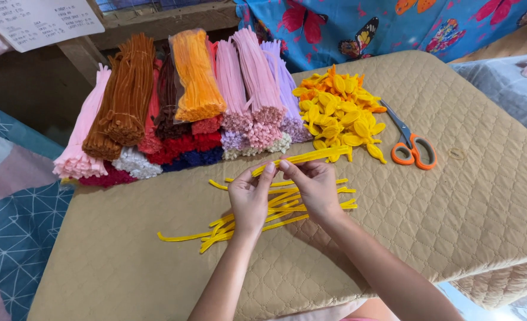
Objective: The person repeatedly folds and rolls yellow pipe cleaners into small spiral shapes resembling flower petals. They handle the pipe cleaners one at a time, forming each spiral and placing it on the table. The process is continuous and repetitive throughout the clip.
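Mid-frame, left hand (248, 199) and right hand (314, 187) both pinch one yellow pipe cleaner (302, 157) (fingertips closed on it), above loose yellow pipe cleaners (257, 220) on the quilted pad (453, 208).

Orange-handled scissors (411, 144) lie beside yellow petal pile (339, 113).

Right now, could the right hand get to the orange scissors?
Probably yes. The scissors lie apart on the quilted pad, nothing between them and the right hand, though its grip is pinching a yellow pipe cleaner.

Tan quilted pad (465, 196) under bright light; butterfly-print cloth (346, 30) behind, perhaps a curtain.
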